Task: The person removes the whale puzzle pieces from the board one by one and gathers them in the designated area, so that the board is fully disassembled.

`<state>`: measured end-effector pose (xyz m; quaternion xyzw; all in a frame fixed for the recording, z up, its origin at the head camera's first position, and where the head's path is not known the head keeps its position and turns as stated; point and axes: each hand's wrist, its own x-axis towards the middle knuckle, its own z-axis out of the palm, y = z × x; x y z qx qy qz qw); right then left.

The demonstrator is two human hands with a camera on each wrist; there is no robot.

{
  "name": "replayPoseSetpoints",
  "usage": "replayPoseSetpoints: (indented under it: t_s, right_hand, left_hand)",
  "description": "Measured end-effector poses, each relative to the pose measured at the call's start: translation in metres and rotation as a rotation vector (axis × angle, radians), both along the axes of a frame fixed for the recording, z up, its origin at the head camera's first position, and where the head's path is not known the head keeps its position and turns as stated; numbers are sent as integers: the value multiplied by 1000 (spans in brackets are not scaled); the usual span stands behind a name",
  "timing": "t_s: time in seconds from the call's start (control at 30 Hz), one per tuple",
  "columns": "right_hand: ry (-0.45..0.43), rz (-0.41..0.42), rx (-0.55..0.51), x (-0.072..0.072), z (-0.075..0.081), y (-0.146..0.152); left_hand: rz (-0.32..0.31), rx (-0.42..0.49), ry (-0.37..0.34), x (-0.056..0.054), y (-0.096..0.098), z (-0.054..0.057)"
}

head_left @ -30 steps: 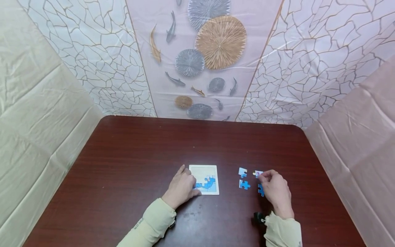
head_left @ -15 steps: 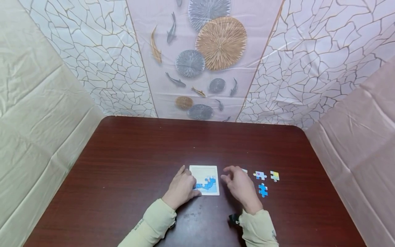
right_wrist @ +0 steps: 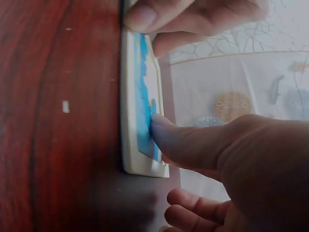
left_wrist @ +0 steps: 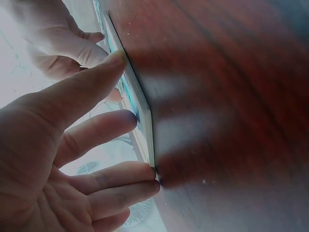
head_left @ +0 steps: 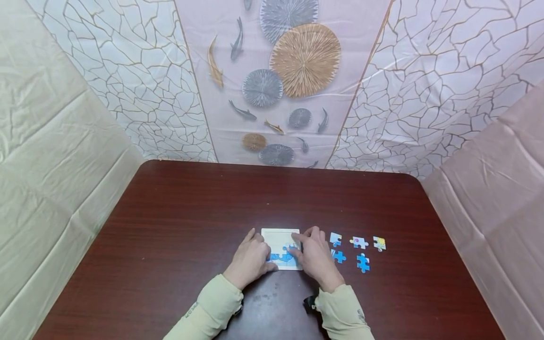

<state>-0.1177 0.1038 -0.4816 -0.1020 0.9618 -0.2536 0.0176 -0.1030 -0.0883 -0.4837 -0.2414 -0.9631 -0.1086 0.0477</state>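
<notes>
A small square puzzle tray (head_left: 280, 230) with a pale rim lies on the table, its lower part filled with blue jigsaw pieces (head_left: 278, 257). My left hand (head_left: 248, 259) holds the tray by its left side; in the left wrist view the thumb lies on the near edge and the other fingers reach the left edge and corner. My right hand (head_left: 318, 257) is over the tray's right side. Its thumb (right_wrist: 166, 130) touches a blue piece in the tray, and the index finger extends toward the far right corner. What lies under the right hand is partly hidden.
Several loose jigsaw pieces lie right of the right hand: a white-and-blue piece (head_left: 335, 239), a pink-white piece (head_left: 359, 242), a yellow piece (head_left: 379, 243) and two blue ones, including a blue piece (head_left: 363, 263). The dark red table (head_left: 191, 212) has patterned cloth behind.
My right hand has moved left from the loose pieces to the tray, uncovering the yellow piece. The left hand and the tray have stayed in place.
</notes>
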Motion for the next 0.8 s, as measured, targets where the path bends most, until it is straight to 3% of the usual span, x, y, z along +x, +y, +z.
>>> replayPoseSetpoints:
  t_s: [0.8]
  right_hand:
    - [-7, -30, -27, 1, -3, -4]
  left_hand:
    - [-6, 16, 14, 1, -2, 1]
